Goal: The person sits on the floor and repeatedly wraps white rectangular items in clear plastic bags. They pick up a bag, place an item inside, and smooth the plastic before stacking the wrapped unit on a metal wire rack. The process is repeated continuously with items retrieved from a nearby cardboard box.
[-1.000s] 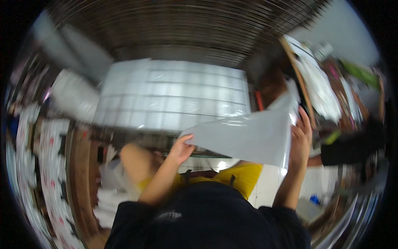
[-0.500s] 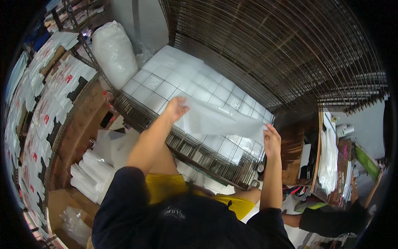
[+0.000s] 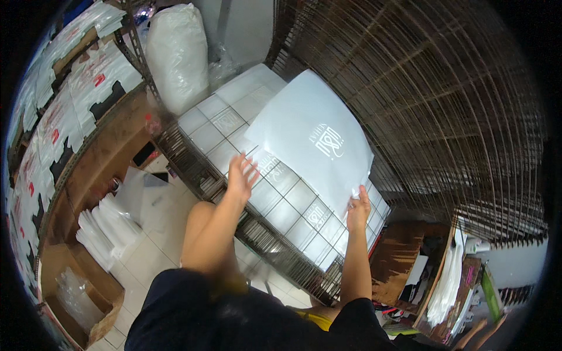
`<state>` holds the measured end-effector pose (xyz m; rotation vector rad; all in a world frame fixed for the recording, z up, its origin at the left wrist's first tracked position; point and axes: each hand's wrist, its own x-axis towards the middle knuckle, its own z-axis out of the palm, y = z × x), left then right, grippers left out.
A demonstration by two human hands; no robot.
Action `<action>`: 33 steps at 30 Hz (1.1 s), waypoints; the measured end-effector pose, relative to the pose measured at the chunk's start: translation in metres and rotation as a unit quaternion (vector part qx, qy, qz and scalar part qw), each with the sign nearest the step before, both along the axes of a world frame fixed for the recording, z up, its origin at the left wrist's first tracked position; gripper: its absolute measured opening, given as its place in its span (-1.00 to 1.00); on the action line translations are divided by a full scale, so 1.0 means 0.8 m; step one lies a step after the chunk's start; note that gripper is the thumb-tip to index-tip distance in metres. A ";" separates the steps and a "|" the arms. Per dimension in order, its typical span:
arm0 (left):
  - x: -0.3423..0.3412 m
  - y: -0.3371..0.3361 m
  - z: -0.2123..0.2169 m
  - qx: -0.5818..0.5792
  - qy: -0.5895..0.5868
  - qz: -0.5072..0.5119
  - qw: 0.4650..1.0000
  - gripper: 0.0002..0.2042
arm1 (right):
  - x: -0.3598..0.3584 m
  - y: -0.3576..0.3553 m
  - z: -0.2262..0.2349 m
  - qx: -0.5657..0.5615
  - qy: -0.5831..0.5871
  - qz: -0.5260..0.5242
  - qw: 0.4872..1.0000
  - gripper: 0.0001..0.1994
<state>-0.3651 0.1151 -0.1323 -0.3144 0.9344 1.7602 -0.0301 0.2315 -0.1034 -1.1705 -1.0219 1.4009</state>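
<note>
The right hand [image 3: 359, 209] pinches the near right end of a pale, glossy plastic sheet [image 3: 293, 131] with a white emblem, spread over a dark metal wire-grid rack [image 3: 264, 233] (whether it rests flat there, I cannot tell). The left hand [image 3: 239, 178] hovers bare over the grid, fingers spread apart, near the sheet's left corner.

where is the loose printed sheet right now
In the head view, the sheet is just above and right of centre, spread over the wire rack, its near corner in the right hand.
</note>
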 end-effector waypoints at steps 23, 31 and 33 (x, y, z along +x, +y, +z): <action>0.043 0.061 -0.028 -0.033 0.180 -0.179 0.967 -0.59 | -0.060 0.128 -0.184 -0.088 -0.128 -0.065 0.986 -0.38; 0.041 0.060 -0.026 -0.023 0.190 -0.191 0.963 -0.61 | -0.072 0.136 -0.180 -0.090 -0.139 -0.047 0.985 -0.37; 0.041 0.060 -0.025 -0.020 0.192 -0.197 0.961 -0.62 | -0.069 0.140 -0.184 -0.092 -0.156 -0.044 0.982 -0.37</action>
